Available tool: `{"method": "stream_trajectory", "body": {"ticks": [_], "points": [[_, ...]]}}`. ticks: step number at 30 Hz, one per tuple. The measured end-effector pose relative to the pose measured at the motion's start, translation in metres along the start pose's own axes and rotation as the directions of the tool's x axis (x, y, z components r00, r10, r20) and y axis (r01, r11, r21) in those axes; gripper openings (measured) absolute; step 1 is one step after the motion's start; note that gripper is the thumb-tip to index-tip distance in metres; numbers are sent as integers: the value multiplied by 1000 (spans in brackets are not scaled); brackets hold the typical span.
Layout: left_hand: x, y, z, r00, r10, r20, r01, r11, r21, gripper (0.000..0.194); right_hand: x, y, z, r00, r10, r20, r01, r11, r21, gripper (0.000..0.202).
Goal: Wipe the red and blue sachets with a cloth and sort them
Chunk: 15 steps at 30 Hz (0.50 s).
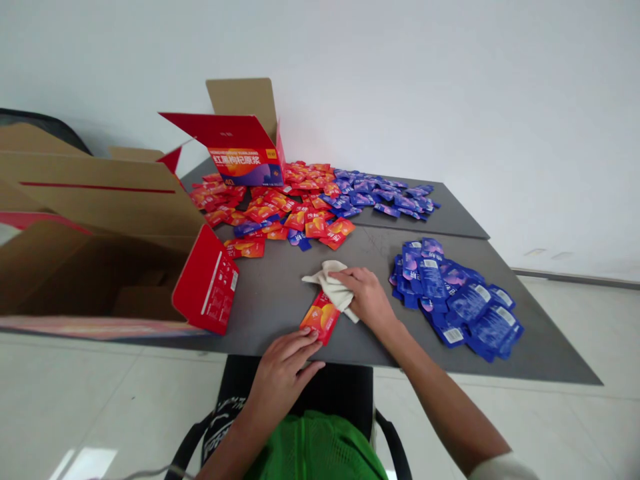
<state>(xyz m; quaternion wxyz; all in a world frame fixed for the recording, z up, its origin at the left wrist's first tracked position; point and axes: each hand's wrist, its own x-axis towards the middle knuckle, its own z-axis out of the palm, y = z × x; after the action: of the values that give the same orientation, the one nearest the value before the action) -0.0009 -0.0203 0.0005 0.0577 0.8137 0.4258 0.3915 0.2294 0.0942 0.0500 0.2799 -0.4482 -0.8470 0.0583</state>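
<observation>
One flat, glossy red-and-orange packet (321,317) lies on the dark grey surface (275,293) near its front edge, directly ahead of you. Its far end is under a bunched off-white cloth (334,285); its near end is under your fingers.

Progress: looks mid-wipe on this packet, my judgement, since the cloth covers only part of it. Plenty of others lie loose around; can't tell which of those have met the cloth.

Grip, right hand (367,293): closed on the cloth, fingers bunching it, pressed over the packet's far right corner. Grip, left hand (290,363): fairly wide, fingertips laid on the packet's near left edge, thumb off to the side, not wrapped round it. So the packet sits between your two hands, touching the left and under the right's cloth.

Outward: overlapping pile of dark blue foil packets (450,293), right of your right forearm. Beyond the cloth, a loose heap of red-and-orange packets (265,203), a few blue mixed in; it runs into a far heap of blue-purple packets (380,193). Left: large open brown cardboard box with a red printed side (210,287). Behind: smaller red-and-purple printed carton (245,163), flaps up.
</observation>
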Motion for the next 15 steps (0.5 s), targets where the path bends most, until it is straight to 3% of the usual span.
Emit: {"method": "stream_trajectory", "body": {"ticks": [2, 4, 8, 11, 15], "points": [[0, -1, 1, 1000, -4, -8, 4, 1000, -4, 23, 4, -2, -10, 998, 15, -59, -15, 1000, -7, 41], [-1, 0, 2, 1000, -11, -3, 11, 1000, -12, 24, -3, -20, -13, 997, -27, -70, 30, 999, 41, 43], [-1, 1, 2, 998, -52, 28, 52, 999, -12, 19, -27, -50, 0, 979, -180, 93, 166, 976, 142, 45], [-1, 0, 1, 999, -35, 5, 35, 999, -18, 22, -24, -27, 9, 990, -122, 75, 112, 985, 129, 45], [0, 0, 0, 1000, -5, -14, 5, 1000, -21, 25, -1, 9, -5, 997, 40, -66, -38, 999, 39, 43]]}}
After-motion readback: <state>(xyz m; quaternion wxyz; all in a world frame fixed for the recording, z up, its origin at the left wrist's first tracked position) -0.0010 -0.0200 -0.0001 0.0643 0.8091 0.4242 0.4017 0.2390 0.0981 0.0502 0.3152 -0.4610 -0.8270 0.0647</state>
